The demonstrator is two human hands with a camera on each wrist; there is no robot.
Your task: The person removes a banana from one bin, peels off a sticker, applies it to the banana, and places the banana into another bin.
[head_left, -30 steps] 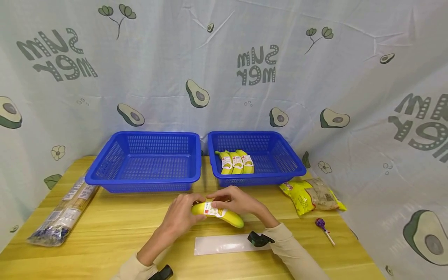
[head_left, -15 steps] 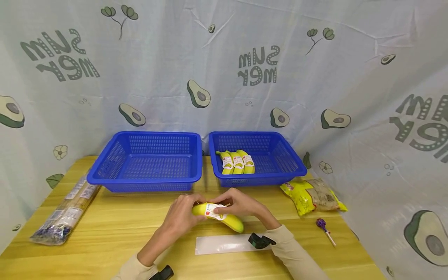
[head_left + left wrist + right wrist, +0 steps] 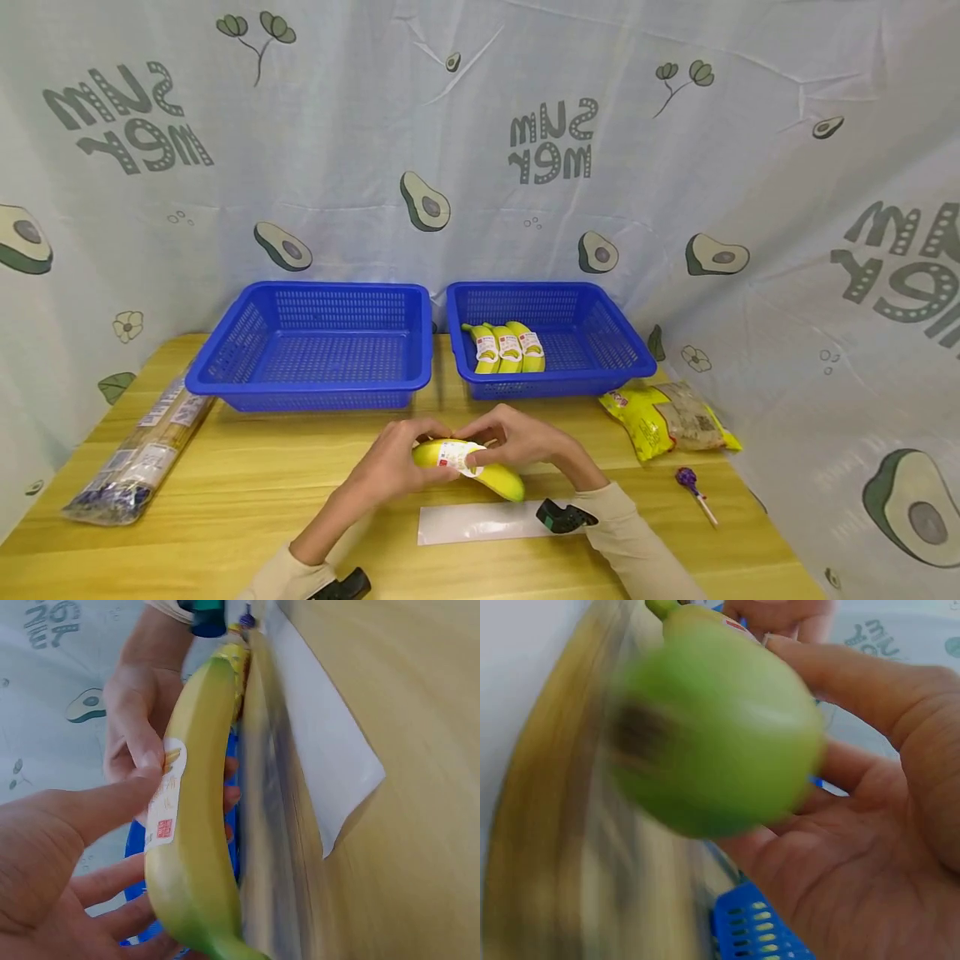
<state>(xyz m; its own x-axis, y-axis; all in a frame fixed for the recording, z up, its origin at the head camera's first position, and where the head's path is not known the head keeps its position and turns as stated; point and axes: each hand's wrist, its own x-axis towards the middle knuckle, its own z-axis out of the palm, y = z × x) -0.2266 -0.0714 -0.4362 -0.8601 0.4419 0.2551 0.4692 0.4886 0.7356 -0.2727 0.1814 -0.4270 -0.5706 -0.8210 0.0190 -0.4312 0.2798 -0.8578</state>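
Note:
A yellow banana (image 3: 506,482) with a green tip is held a little above the table between both hands. My left hand (image 3: 393,460) grips its left part, thumb in front and fingers behind. From the other side my right hand (image 3: 521,437) pinches the middle, its thumb on the white label (image 3: 166,795) that wraps the peel. In the left wrist view the two thumbs meet near this label. Close to the right wrist camera the banana's blunt green end (image 3: 720,735) is blurred. Some fingertips are hidden behind the fruit.
Behind the hands stand two blue baskets, a left one (image 3: 307,388) and a right one (image 3: 562,385) holding several labelled bananas (image 3: 510,350). A white strip (image 3: 472,525) lies in front. Long packaged noodles (image 3: 146,454) lie left; a yellow bag (image 3: 671,421) and lollipop (image 3: 695,493) lie right.
The banana's right end has dipped slightly toward me. My right thumb has shifted a little to the right along the label, and my left thumb reaches further along the front of the banana.

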